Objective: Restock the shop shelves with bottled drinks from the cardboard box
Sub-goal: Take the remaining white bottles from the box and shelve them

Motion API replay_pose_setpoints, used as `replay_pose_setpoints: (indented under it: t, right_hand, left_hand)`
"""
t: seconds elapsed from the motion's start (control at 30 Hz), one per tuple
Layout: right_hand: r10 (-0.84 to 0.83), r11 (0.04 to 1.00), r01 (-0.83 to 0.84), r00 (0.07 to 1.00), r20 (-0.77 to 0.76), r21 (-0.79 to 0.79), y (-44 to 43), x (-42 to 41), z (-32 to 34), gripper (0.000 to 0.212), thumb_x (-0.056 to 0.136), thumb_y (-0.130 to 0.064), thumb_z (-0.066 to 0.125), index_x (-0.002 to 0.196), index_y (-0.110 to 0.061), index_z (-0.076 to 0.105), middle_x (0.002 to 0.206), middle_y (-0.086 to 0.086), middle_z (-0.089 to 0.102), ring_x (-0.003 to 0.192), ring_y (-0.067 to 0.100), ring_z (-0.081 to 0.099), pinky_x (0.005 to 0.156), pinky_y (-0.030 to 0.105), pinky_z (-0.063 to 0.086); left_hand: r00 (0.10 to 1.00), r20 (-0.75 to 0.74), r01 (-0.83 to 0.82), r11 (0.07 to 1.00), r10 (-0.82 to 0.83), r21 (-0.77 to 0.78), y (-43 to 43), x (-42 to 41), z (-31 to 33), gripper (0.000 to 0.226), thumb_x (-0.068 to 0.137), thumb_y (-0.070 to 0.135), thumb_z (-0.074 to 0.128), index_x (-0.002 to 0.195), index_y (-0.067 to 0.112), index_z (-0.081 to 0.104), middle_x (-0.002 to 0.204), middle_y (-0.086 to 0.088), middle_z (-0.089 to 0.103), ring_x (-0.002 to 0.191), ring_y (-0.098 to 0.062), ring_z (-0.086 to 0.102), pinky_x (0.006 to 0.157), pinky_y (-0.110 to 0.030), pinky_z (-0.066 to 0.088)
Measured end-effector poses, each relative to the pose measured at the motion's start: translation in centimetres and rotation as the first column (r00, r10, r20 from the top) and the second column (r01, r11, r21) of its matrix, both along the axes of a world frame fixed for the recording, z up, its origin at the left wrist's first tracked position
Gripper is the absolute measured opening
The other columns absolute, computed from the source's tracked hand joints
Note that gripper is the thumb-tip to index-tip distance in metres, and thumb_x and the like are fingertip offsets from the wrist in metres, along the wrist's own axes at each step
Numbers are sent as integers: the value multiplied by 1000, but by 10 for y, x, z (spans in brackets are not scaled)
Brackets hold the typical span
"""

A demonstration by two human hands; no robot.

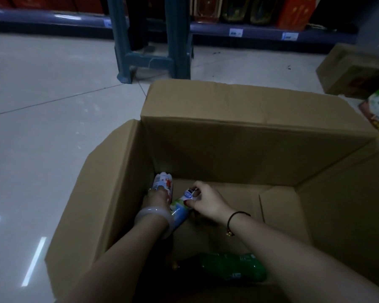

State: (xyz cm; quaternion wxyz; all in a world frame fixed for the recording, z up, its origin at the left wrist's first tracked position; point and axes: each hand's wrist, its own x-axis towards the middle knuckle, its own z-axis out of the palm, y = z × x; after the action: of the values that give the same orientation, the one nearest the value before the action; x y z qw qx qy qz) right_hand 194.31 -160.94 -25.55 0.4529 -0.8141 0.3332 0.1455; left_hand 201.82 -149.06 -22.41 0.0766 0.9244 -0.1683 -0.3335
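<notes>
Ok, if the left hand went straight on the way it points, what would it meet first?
Likely the far-left inner corner of the cardboard box, just past the white-labelled bottle that the left hand grips; depth is unclear in the dim light.

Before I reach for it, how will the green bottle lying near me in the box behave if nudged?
The green bottle lies on its side on the cardboard box floor, so a nudge would probably roll it. Its glossy plastic may be slippery. Fill level is too dim to judge, so expect weight.
</notes>
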Motion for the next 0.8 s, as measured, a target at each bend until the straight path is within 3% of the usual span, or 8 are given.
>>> replay_pose_setpoints:
  t: [0.17,0.37,0.47,0.57,0.7,0.8]
  right_hand:
    - [5,1000,-5,1000,12,28,4,-2,-5,39,83,-26,68,118,-20,52,111,-1,58,103,15,59,91,37,53]
    - [-43,999,43,998,39,1,-2,-11,-10,36,84,-22,67,117,-17,53,86,-13,51,91,11,56,80,27,48]
    - [-59,998,59,998,25,-6,-3,-16,-16,38,83,-24,68,117,-18,54,96,-2,58,95,18,61,88,36,52]
    - [-69,998,69,997,29,0,-3,-18,-21,36,82,-25,69,114,-20,54,97,1,59,93,19,61,86,38,52]
    - [-78,997,77,996,54,9,-4,-20,-26,35,81,-26,69,113,-20,55,91,-2,56,87,16,58,80,33,48]
    - [-88,996,88,994,57,9,-5,-21,-27,35,81,-25,70,112,-18,56,86,-4,55,86,16,57,81,35,49]
  left_hand:
    - [998,-64,-1,997,6,77,-2,11,-1,82,81,19,70,147,15,22,145,-12,35,132,-26,41,107,-35,36]
    - [1000,-2,0,999,0,53,3,3,-13,82,76,20,73,144,17,27,139,-12,37,124,-26,47,103,-36,43]
    - [998,14,-60,998,60,7,3,1,-14,78,73,19,75,139,18,34,135,-10,41,122,-25,49,100,-36,45]
    - [994,70,-76,996,79,-37,2,-1,-15,88,68,13,79,142,20,32,135,-8,45,124,-25,48,103,-37,44]
    - [998,46,32,994,-37,107,3,-2,-17,79,67,26,80,135,19,40,129,-10,47,118,-27,50,100,-40,47]
    - [988,39,143,974,-152,177,6,-5,-16,77,75,36,71,139,23,31,129,-13,47,117,-29,50,98,-40,46]
